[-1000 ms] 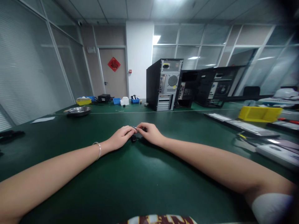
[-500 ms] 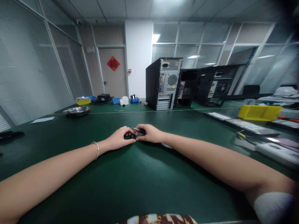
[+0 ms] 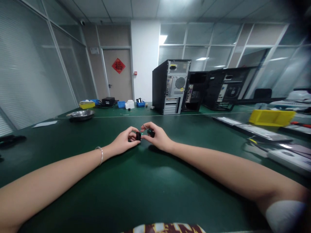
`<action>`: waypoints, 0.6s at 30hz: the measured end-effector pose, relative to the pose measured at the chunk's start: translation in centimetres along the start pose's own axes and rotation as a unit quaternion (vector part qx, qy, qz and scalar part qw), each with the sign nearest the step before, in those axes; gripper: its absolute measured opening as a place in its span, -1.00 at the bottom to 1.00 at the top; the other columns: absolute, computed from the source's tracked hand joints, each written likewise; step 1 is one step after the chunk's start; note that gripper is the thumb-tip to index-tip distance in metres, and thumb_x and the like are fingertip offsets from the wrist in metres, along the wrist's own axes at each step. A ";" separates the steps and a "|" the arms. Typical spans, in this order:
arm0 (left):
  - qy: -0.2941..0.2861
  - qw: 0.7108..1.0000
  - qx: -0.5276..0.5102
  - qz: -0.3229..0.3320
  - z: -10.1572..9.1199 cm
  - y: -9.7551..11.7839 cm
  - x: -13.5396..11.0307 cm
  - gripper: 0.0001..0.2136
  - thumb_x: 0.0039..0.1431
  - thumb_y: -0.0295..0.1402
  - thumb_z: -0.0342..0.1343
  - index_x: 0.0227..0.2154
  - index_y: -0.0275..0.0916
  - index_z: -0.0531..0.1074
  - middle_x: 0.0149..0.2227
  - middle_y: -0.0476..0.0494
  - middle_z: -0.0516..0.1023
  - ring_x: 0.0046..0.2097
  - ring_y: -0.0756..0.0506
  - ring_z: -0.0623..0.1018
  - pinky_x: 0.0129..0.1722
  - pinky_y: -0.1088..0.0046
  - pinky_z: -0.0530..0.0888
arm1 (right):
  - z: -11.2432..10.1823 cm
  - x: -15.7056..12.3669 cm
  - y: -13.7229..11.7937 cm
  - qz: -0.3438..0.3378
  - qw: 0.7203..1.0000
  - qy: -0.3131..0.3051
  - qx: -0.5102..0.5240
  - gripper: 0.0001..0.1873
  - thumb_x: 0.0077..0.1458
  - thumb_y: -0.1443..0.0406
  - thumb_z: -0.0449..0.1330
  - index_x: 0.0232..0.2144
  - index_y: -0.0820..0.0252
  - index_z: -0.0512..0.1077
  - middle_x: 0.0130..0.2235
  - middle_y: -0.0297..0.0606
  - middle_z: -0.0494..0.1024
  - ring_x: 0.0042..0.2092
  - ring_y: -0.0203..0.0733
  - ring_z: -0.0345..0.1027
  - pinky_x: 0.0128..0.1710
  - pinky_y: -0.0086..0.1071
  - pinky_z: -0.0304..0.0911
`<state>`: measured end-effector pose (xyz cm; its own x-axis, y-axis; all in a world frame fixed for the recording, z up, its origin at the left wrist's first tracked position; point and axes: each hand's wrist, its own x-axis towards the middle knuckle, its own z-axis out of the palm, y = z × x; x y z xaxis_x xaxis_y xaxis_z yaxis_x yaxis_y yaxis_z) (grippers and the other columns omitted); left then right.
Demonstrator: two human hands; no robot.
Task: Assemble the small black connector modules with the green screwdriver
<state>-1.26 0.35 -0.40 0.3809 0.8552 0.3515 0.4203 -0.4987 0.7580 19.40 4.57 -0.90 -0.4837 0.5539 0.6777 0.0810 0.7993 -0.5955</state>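
My left hand (image 3: 127, 139) pinches a small black part (image 3: 138, 136) upright between thumb and fingers, just above the green table (image 3: 155, 181). At its right side shows a tiny green piece (image 3: 142, 133), met by the fingertips of my right hand (image 3: 156, 136). That same hand is closed around a small screwdriver (image 3: 150, 132), its dark handle in the palm and its thin metal shaft pointing up and left past the index finger. Whether the green piece is joined to the black part, I cannot tell.
Black computer cases (image 3: 161, 87) stand at the back. A metal bowl (image 3: 82, 115) and small blue bins (image 3: 140, 103) lie behind to the left. On the right are a yellow bin (image 3: 271, 117), flat drives (image 3: 259, 131) and a white device (image 3: 289, 160).
Both hands have risen a little off the table. My right hand has turned and opened slightly away from the left, bringing the green piece and the upright black part into view.
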 end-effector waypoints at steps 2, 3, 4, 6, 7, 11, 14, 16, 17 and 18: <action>-0.004 1.000 -0.015 0.010 0.1 0.2 -0.1 -0.67 0.11 -0.34 0.22 -0.09 -0.20 0.27 -0.31 -0.05 0.56 -0.22 -0.10 0.56 -0.15 0.30 0.44 | 0.3 -0.1 -0.5 -0.004 1.000 -0.002 0.014 -0.68 0.05 0.32 0.28 -0.13 0.20 0.33 -0.16 -0.22 0.55 -0.11 -0.18 0.43 -0.22 -0.37 0.32; -0.005 1.000 -0.022 0.014 0.1 0.3 -0.1 -0.67 0.11 -0.35 0.21 -0.09 -0.20 0.27 -0.33 -0.04 0.56 -0.23 -0.10 0.56 -0.15 0.31 0.44 | 0.4 -0.1 -0.7 -0.002 1.000 -0.002 0.020 -0.68 0.04 0.32 0.28 -0.13 0.19 0.33 -0.16 -0.22 0.55 -0.11 -0.18 0.43 -0.21 -0.36 0.32; -0.006 0.999 -0.028 0.016 0.2 0.4 -0.1 -0.67 0.11 -0.35 0.22 -0.09 -0.20 0.26 -0.34 -0.03 0.55 -0.23 -0.10 0.56 -0.15 0.31 0.44 | 0.5 -0.2 -0.8 0.000 1.000 0.001 0.023 -0.67 0.04 0.32 0.28 -0.13 0.18 0.33 -0.16 -0.23 0.55 -0.11 -0.18 0.43 -0.21 -0.36 0.33; -0.008 0.999 -0.040 0.018 0.3 0.6 -0.2 -0.66 0.11 -0.35 0.22 -0.09 -0.20 0.26 -0.35 -0.02 0.55 -0.24 -0.10 0.56 -0.15 0.31 0.43 | 0.7 -0.2 -1.0 0.003 1.000 0.008 0.027 -0.67 0.04 0.31 0.29 -0.13 0.16 0.33 -0.16 -0.24 0.54 -0.11 -0.18 0.43 -0.20 -0.35 0.33; -0.008 0.999 -0.047 0.017 0.3 0.7 -0.2 -0.66 0.11 -0.35 0.22 -0.09 -0.20 0.26 -0.36 -0.02 0.55 -0.24 -0.10 0.57 -0.15 0.31 0.43 | 0.8 -0.2 -1.0 0.004 1.000 0.012 0.028 -0.67 0.04 0.31 0.29 -0.13 0.15 0.33 -0.15 -0.24 0.54 -0.11 -0.18 0.43 -0.20 -0.35 0.33; 0.004 0.997 -0.075 0.009 0.5 1.0 -0.3 -0.66 0.09 -0.35 0.23 -0.10 -0.21 0.27 -0.36 -0.02 0.55 -0.25 -0.09 0.57 -0.16 0.30 0.44 | 0.8 -0.2 -1.1 -0.003 0.999 0.028 0.019 -0.70 0.05 0.29 0.30 -0.15 0.14 0.35 -0.15 -0.22 0.53 -0.12 -0.17 0.42 -0.21 -0.35 0.34; 0.012 0.996 -0.086 0.003 0.6 1.1 -0.3 -0.65 0.07 -0.33 0.26 -0.13 -0.20 0.27 -0.37 -0.01 0.54 -0.27 -0.08 0.56 -0.16 0.29 0.44 | 0.7 -0.2 -1.1 -0.009 1.000 0.028 -0.002 -0.70 0.05 0.29 0.30 -0.16 0.14 0.36 -0.16 -0.23 0.54 -0.09 -0.15 0.42 -0.11 -0.30 0.33; 0.014 0.996 -0.089 0.001 0.6 1.1 -0.3 -0.63 0.04 -0.31 0.29 -0.14 -0.20 0.27 -0.36 -0.01 0.53 -0.26 -0.09 0.56 -0.15 0.28 0.44 | 0.6 -0.2 -1.1 -0.012 0.999 0.024 -0.019 -0.70 0.04 0.29 0.31 -0.15 0.13 0.36 -0.17 -0.23 0.56 -0.08 -0.13 0.43 -0.06 -0.26 0.32; 0.014 0.996 -0.092 0.000 0.6 1.1 -0.2 -0.62 0.03 -0.31 0.30 -0.14 -0.20 0.27 -0.36 -0.02 0.53 -0.26 -0.09 0.56 -0.14 0.27 0.45 | 0.6 -0.2 -1.1 -0.015 0.999 0.023 -0.028 -0.70 0.04 0.30 0.30 -0.15 0.13 0.37 -0.17 -0.24 0.56 -0.08 -0.13 0.43 -0.04 -0.25 0.31; 0.013 0.995 -0.098 -0.001 0.5 1.0 -0.2 -0.61 0.02 -0.30 0.32 -0.14 -0.20 0.28 -0.34 -0.03 0.54 -0.25 -0.09 0.56 -0.14 0.27 0.45 | 0.6 -0.2 -1.1 -0.019 0.999 0.020 -0.038 -0.71 0.05 0.31 0.29 -0.15 0.13 0.37 -0.16 -0.24 0.56 -0.09 -0.13 0.43 -0.04 -0.25 0.31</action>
<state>-0.47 -0.41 -0.03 0.3572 0.8607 0.3627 0.2512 -0.4625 0.8503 18.87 3.42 -0.64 -0.4517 0.5310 0.7169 0.1307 0.8343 -0.5355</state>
